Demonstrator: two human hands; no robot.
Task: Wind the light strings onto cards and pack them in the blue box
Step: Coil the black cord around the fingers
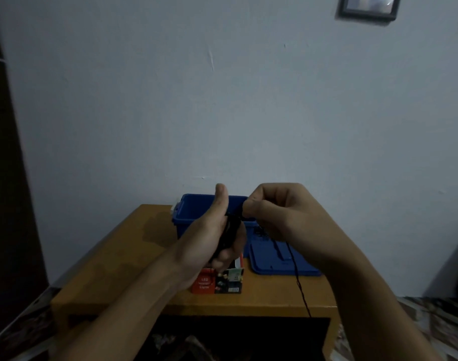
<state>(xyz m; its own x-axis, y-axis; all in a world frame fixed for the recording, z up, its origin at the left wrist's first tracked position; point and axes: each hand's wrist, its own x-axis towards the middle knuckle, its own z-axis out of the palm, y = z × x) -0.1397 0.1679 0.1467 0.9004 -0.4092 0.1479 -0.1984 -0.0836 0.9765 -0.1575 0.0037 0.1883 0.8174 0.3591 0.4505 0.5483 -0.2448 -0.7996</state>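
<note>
Nearest, well in front of the blue box [186,214], a thin dark strand [299,282] of the light string hangs loose past the front edge of the worktop [113,259]. It looks light, limp and quick to tangle, and its lamps, too small to make out here, would likely not bear a hard pull. A red and black LED carton [217,281] stands just in front of the box. Above the carton the left grip [212,238] is wrapped round a dark wound bundle [229,231], thumb upright; whether a card sits inside I cannot tell. The right grip [277,212] pinches the strand just beside the bundle's top, a sensible hold for guiding it under mild tension. The blue lid [280,259] lies just right of the box.
</note>
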